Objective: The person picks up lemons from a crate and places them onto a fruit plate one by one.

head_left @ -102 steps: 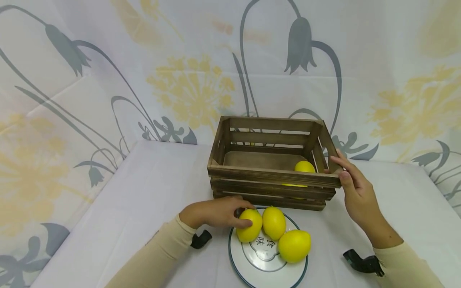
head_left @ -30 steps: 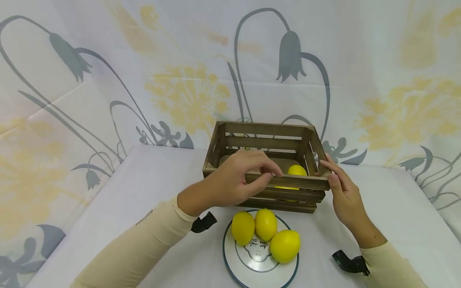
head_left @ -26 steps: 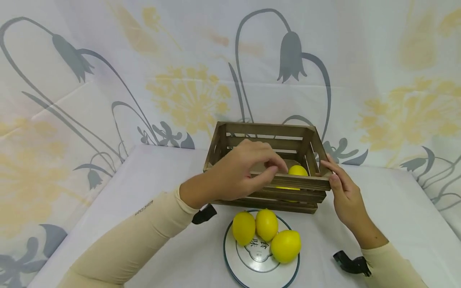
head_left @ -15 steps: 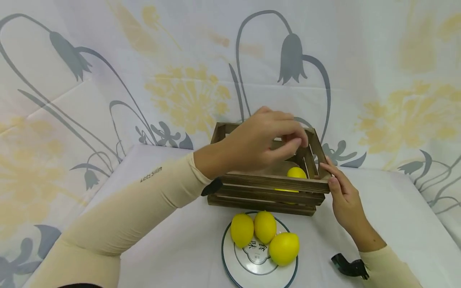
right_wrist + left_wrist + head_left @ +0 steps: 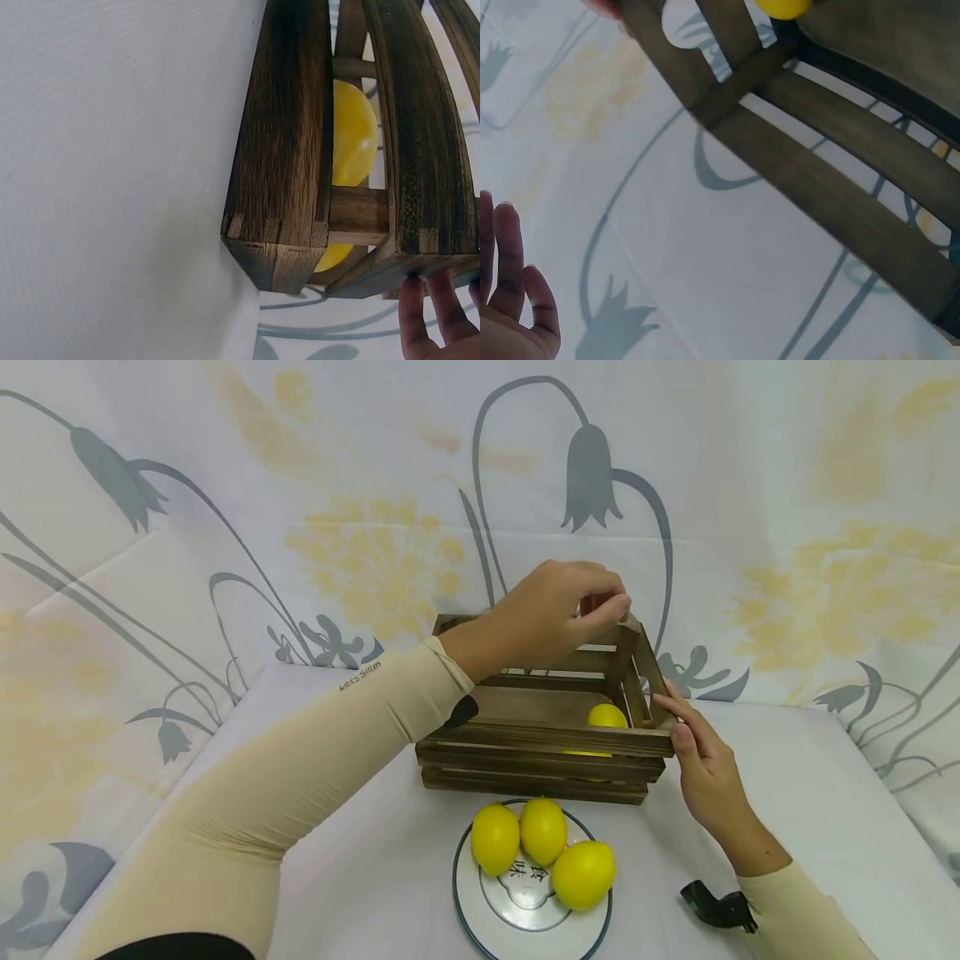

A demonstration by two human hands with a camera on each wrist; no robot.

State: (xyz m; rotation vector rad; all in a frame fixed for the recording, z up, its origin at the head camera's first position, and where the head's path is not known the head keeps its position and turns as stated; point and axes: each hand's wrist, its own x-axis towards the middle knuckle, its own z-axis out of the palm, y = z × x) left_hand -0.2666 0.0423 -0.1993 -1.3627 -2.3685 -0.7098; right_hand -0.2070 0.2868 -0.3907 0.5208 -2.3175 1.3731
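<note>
A slatted brown wooden crate (image 5: 540,739) stands at mid-table with a yellow lemon (image 5: 607,716) inside, near its right end. My right hand (image 5: 708,768) grips the crate's right front corner; in the right wrist view its fingertips (image 5: 442,300) touch the end slat. Above the crate's back right part hovers my left hand (image 5: 562,610), fingers loosely bent and nothing held. The left wrist view has its relaxed fingers (image 5: 510,262) apart from the crate's rim. In front of the crate, three lemons (image 5: 495,839) lie on a white plate (image 5: 517,935) with a dark rim.
Behind the crate hangs a white cloth (image 5: 390,468) printed with grey and yellow flowers. White cloth covers the table (image 5: 360,860). A black curved piece (image 5: 718,906) sits at the right wrist, another (image 5: 462,712) at the left.
My left hand has let go of the left lemon on the plate, then risen and moved back and right over the crate. The right hand keeps its grip. The view has shifted slightly.
</note>
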